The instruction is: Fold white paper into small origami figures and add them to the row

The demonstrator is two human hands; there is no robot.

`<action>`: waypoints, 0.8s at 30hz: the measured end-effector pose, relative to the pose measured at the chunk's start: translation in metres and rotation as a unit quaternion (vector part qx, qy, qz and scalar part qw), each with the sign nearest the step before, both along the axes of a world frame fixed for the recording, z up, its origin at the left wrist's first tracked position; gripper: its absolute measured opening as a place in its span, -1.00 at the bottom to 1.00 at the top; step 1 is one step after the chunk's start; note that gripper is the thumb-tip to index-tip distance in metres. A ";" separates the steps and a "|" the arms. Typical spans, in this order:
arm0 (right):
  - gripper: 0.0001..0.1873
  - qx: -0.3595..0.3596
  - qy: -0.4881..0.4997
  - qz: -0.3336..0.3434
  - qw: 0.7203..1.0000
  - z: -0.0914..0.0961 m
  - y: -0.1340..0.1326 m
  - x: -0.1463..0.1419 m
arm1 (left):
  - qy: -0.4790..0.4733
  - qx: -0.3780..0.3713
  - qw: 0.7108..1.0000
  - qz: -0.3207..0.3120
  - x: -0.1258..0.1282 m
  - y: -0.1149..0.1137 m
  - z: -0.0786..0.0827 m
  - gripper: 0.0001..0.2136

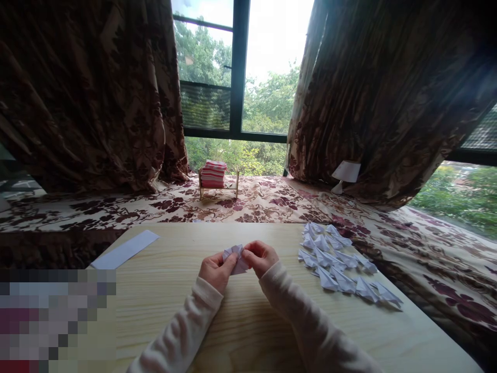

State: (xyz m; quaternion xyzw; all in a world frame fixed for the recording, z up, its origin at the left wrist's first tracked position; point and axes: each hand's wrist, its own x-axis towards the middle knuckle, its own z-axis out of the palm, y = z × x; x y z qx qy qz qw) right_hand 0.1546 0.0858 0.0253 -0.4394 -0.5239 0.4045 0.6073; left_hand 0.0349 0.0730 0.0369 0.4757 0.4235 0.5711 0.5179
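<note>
Over the middle of the wooden table (174,311), both hands hold one small piece of folded white paper (239,265). My left hand (216,270) is closed on its left side, with the thumb pressed over the front. The fingers of my right hand (262,256) pinch its upper right edge. The exact folds are partly hidden by the fingers. To the right of my hands lie several folded white paper pieces (326,278), pointed in shape and set out in loose rows.
A flat white paper strip (130,248) lies at the table's left edge. Behind the table, a floral cloth (264,199) covers a ledge bearing a small wooden rack (219,191) with striped red-and-white fabric (213,175) and a small white lamp (347,172). Patterned curtains (89,93) flank the window.
</note>
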 end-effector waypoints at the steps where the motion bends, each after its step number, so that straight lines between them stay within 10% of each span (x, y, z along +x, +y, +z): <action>1: -0.87 -0.003 0.000 -0.004 1.000 0.000 0.000 0.001 | 0.006 0.004 1.000 0.001 0.000 -0.001 0.000 -0.75; 24: -0.81 0.051 -0.069 0.073 0.994 0.020 -0.009 0.013 | -0.017 -0.047 0.996 -0.076 0.002 -0.005 0.004 -0.68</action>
